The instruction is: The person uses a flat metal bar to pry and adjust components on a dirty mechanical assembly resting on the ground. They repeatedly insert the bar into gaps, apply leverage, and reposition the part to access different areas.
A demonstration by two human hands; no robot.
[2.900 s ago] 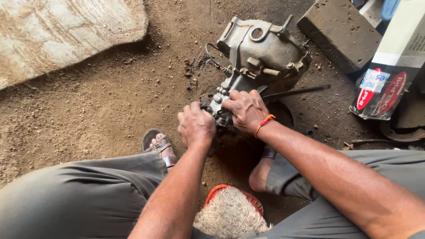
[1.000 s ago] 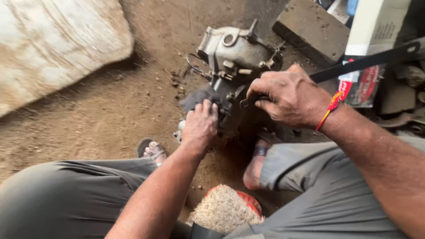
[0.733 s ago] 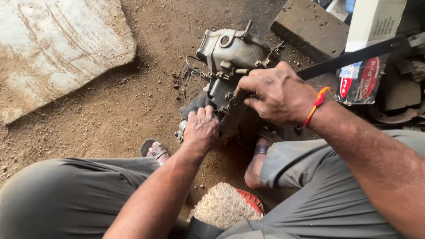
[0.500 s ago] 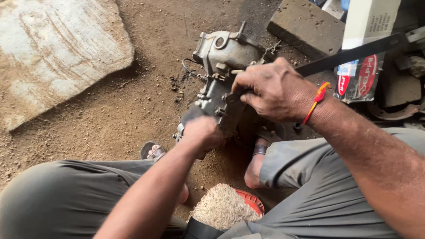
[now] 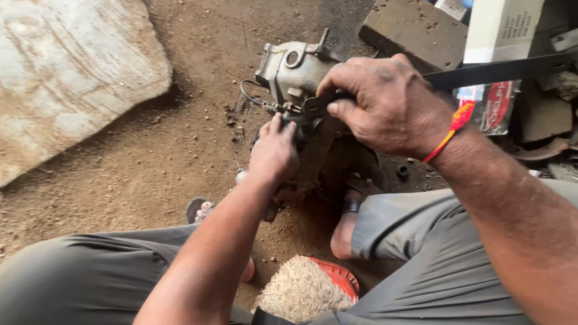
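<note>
While the grey metal engine part (image 5: 298, 72) is kept standing on the dirt floor (image 5: 180, 150) between the feet, its lower section is gripped by the left hand (image 5: 274, 153) with fingers curled closed. A dark spanner (image 5: 319, 105) is clasped in the closed right hand (image 5: 385, 102) and set against the part's upper fitting. A flat stone (image 5: 66, 72) lies well apart.
</note>
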